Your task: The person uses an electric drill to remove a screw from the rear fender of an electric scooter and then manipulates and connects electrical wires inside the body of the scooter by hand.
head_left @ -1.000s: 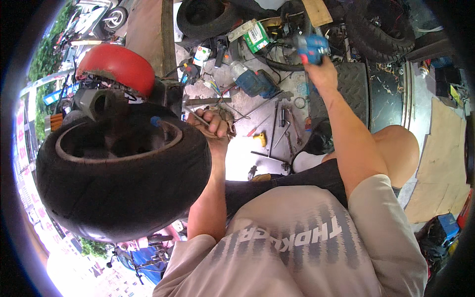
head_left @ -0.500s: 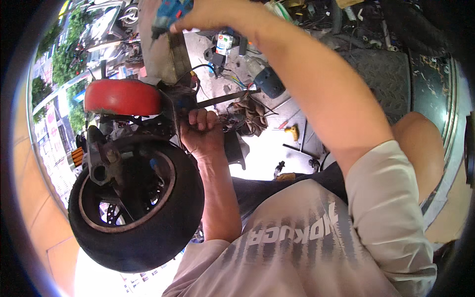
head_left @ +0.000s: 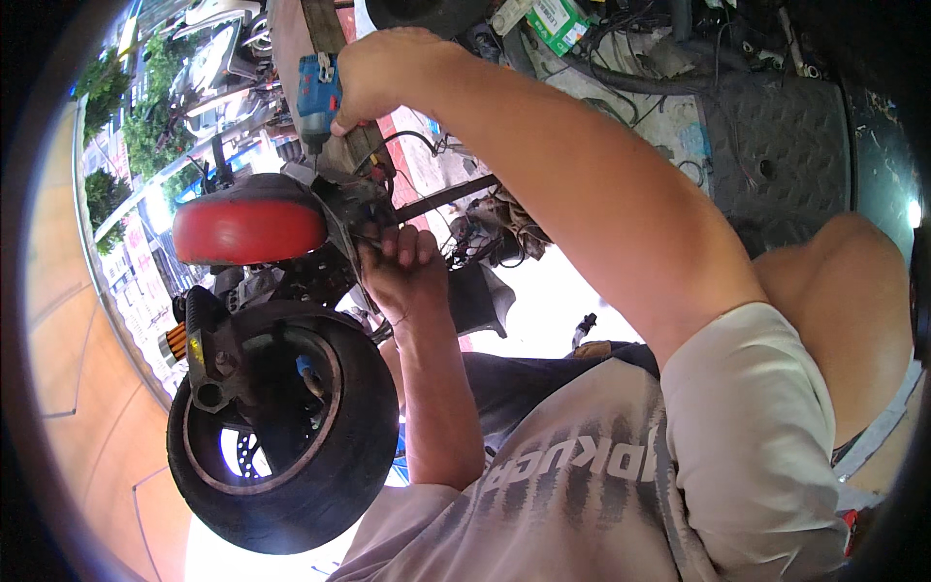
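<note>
My right hand (head_left: 383,76), at the top left, is closed round a blue cordless driver (head_left: 319,97). The driver points downward, with its tip just above the dark rear assembly of a scooter; whether it touches is unclear. My left hand (head_left: 404,274) has its fingers curled over the edge of a black scooter part (head_left: 351,209); the fingertips are partly hidden. Left of that hand is a rounded red piece (head_left: 250,229), perhaps a cover or light. Below it stands the wheel with its black tyre (head_left: 283,504) and a dark metal arm (head_left: 208,359) across it.
A dark bar (head_left: 446,197) juts right from the scooter above a tangle of wires and brown cloth (head_left: 504,221). At the upper right lie a green-white box (head_left: 558,24), cables and a dark textured mat (head_left: 776,145). My bare knee (head_left: 844,301) is at the right.
My right hand has lowered the driver toward the scooter part, now held more upright. The view has shifted, so the wheel and red piece sit lower. My left hand keeps its hold.
</note>
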Tool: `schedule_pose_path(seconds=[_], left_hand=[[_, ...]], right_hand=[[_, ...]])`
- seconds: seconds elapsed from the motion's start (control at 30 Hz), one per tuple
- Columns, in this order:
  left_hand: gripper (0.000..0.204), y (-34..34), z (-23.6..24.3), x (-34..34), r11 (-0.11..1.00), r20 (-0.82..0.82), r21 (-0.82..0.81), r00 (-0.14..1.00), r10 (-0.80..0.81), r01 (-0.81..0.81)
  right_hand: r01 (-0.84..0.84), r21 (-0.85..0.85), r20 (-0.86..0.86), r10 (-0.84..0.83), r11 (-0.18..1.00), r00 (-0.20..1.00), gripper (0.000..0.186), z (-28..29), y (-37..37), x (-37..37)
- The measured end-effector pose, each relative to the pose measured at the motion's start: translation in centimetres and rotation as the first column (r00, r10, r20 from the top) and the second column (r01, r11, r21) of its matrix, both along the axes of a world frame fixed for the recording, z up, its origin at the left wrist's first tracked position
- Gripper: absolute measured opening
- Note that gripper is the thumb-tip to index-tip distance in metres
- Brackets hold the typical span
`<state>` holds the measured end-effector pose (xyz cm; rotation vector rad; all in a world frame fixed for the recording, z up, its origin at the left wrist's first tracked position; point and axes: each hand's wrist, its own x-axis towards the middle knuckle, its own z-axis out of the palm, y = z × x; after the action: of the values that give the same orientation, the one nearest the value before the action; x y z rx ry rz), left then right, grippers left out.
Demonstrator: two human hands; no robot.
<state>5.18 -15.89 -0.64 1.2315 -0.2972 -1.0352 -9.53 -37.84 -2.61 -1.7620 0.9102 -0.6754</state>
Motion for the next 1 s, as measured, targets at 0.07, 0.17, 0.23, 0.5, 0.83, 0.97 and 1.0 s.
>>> schedule_pose_path(seconds=[0.07,0.17,0.23,0.5,0.83,0.97,1.0], left_hand=[[0.022,-0.7,0.1,-0.7,0.998,-0.084,-0.028,0.995,0.047,-0.049],[0.02,-1.1,0.1,-0.6,0.995,-0.141,-0.06,0.987,0.072,-0.081],[0.021,-1.0,0.3,-0.5,0.993,-0.143,-0.075,0.987,0.078,-0.089],[0.02,-1.2,-0.5,0.9,0.999,-0.08,-0.024,0.996,0.027,-0.029],[0.021,-1.1,-1.0,0.8,0.998,0.067,0.054,0.997,0.029,-0.033],[0.024,-1.5,-1.0,0.0,0.997,0.133,0.065,0.991,0.023,-0.032],[0.025,-1.4,-1.0,0.1,0.997,0.146,0.076,0.989,0.019,-0.031]], right_hand=[[-0.006,0.011,-0.034,0.006,1.0,0.999,0.057,-0.2,-0.6,-0.1],[-0.003,0.014,-0.091,0.004,1.0,0.996,0.055,-0.7,-0.7,-0.7],[0.015,0.022,-0.102,-0.013,1.0,0.995,0.053,-0.8,-0.5,-1.0],[-0.042,0.007,-0.067,0.043,0.999,0.997,0.05,-1.7,-0.3,-0.4],[-0.113,-0.001,-0.003,0.113,0.994,0.994,0.056,-1.2,1.6,1.7],[-0.144,0.04,0.009,0.144,0.989,0.99,0.055,-1.4,2.0,3.0],[-0.148,0.049,-0.001,0.149,0.988,0.989,0.055,-1.4,1.9,3.1]])
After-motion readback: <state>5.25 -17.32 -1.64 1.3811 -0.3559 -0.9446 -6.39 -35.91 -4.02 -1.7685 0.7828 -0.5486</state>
